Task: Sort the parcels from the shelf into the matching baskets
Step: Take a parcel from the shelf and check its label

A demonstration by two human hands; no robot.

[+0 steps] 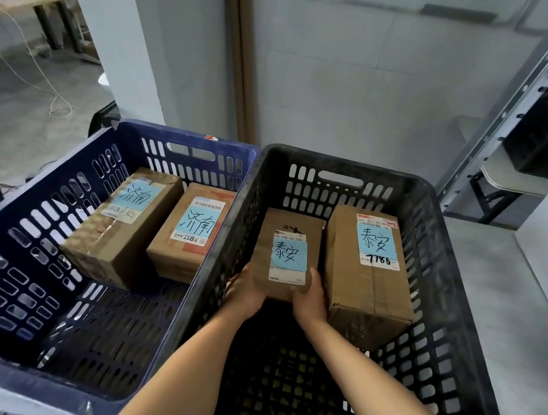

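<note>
Both my hands hold a small cardboard parcel (287, 240) with a blue 泰安 note, low inside the black basket (346, 166). My left hand (245, 291) grips its near left corner and my right hand (309, 298) grips its near right corner, thumbs on top. A bigger parcel (365, 280) with the same 泰安 note lies just to its right in that basket. The blue basket (184, 136) on the left holds two parcels marked 济南, one long (118, 226) and one shorter (187, 231).
A grey metal shelf upright (521, 96) rises at the right, with a black crate (547, 134) behind it. A white wall and brown pipe (239, 55) stand behind the baskets. A white cable (40, 78) trails over the floor at far left.
</note>
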